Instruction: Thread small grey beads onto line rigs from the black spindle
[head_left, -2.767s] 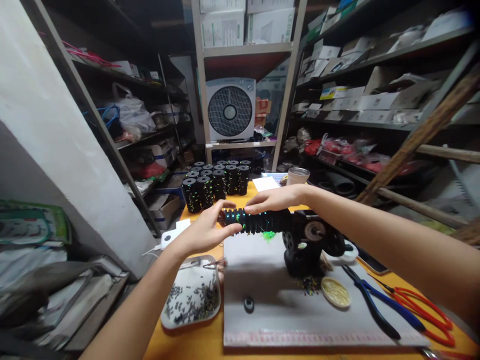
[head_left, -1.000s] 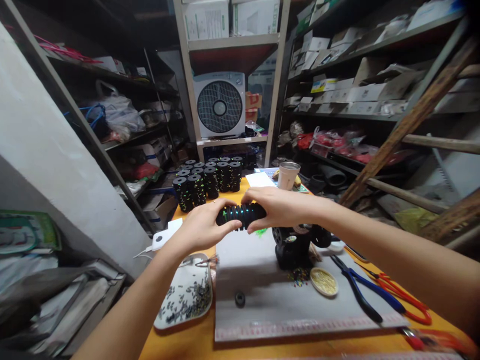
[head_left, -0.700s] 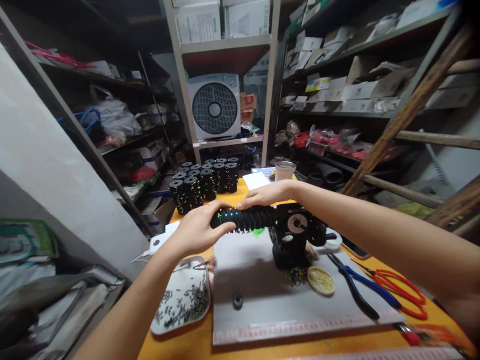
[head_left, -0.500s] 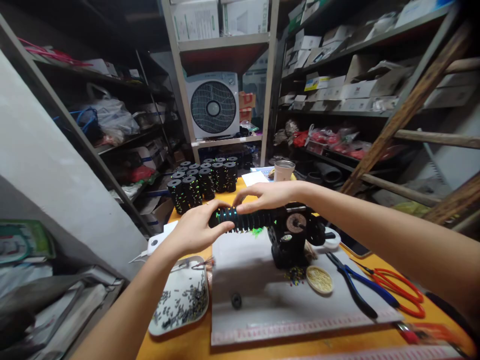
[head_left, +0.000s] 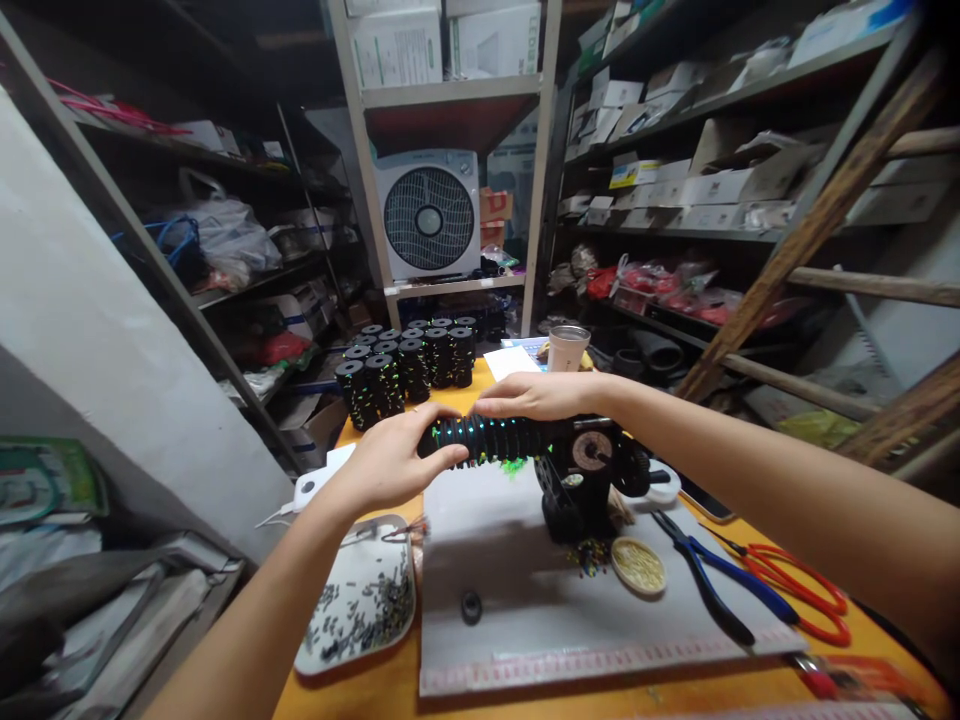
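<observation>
A black ridged spool [head_left: 499, 437], dotted with small blue-green and yellow bits, is held sideways on a small black winding device [head_left: 581, 490] with a round dial. My left hand [head_left: 409, 450] wraps the spool's left end, thumb in front and fingers over the top. Above its middle, my right hand [head_left: 536, 395] lies palm down with fingers stretched leftward; its thumb is hidden, and I cannot tell whether it presses on the spool. Bright green bits [head_left: 514, 466] show just below the spool. A small dark ring [head_left: 471, 606] lies on the white board [head_left: 517, 620].
Several finished-looking black spools [head_left: 412, 362] stand at the back left. A white tray [head_left: 409, 610] holds small dark pieces. Right of the device are a small dish [head_left: 639, 566], blue-handled pliers [head_left: 712, 580] and red-handled scissors [head_left: 806, 590]. A cup [head_left: 568, 348] stands behind.
My right hand has moved slightly to the right along the spool and flattened, uncovering more of the blue-green dots. My left hand keeps its hold at the left end.
</observation>
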